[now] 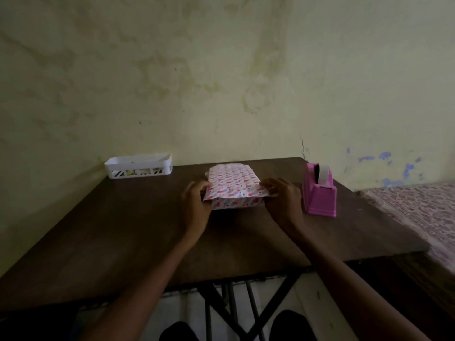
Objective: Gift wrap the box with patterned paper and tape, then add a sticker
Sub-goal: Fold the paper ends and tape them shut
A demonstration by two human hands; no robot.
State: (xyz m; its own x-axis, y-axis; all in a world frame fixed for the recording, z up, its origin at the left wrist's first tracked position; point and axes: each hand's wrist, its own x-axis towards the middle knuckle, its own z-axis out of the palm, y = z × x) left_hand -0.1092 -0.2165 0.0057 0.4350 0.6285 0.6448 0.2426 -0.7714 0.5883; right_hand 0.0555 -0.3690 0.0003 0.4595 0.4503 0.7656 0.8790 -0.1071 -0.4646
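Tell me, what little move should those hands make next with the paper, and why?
Probably press the patterned paper flat with the left hand and free the right hand to reach for tape. Both hands pinch the top flap's near corners, its edge overhangs and looks loose, no tape shows on it, and the pink tape dispenser stands just beside the right hand.

Flat paper-wrapped box (pixel 234 187) (pink hearts, perhaps), side flaps open

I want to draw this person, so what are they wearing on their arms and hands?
Nothing that shows. Both forearms are bare, no sleeves in view. The left hand and right hand show no gloves, watch or bangle; the dim light could hide a ring.
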